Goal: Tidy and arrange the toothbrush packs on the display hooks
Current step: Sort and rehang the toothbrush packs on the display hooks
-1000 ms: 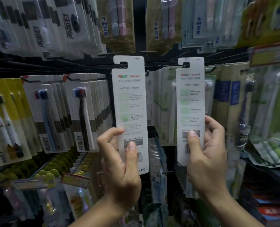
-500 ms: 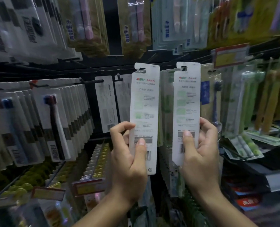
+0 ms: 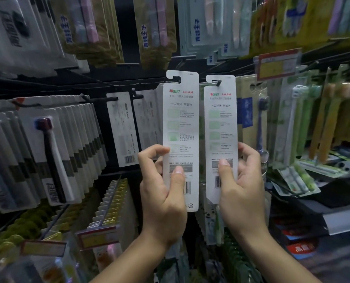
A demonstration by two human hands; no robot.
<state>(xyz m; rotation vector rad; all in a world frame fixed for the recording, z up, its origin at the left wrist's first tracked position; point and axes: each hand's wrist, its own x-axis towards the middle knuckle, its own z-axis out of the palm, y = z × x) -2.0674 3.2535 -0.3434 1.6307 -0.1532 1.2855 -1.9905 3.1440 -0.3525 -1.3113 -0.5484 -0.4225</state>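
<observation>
While both hands are raised, left hand (image 3: 162, 193) pinching left pack (image 3: 180, 127), right hand (image 3: 241, 186) gripping right pack (image 3: 220, 127).

A dark shop display wall (image 3: 127, 33) of black wire grid (image 3: 221, 68) fills the view, dimly lit. Red-and-yellow price tags hang on rail ends: one upper right (image 3: 277, 64), two lower left (image 3: 97, 236). At lower right a grey shelf edge (image 3: 341, 220) juts out above red-labelled goods (image 3: 301, 248)
</observation>
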